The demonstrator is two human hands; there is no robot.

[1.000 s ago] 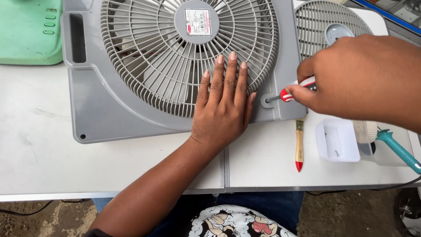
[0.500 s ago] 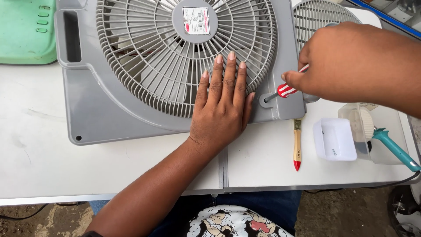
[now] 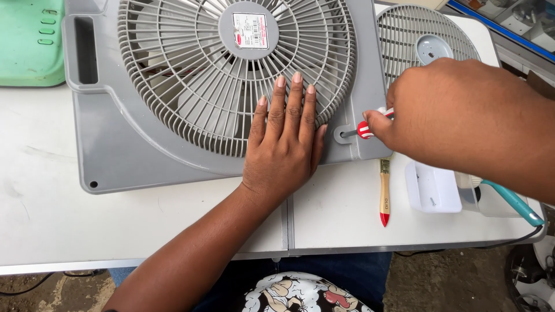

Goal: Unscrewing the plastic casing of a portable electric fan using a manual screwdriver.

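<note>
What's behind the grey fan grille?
Through the fan grille, pale fan blades show. The left hand lying flat covers its lower right; the centre disc hides the hub.

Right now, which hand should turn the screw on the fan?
The right hand: it holds the screwdriver at the fan's screw tab. The left hand lies flat on the grille.

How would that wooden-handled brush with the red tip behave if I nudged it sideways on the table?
The brush looks small and slim, so probably light and easy to slide on the smooth white table. Its handle seems flattish, so it would likely skid or pivot rather than roll. Its upper end sits tucked under the grey fan housing, which may catch it.
</note>
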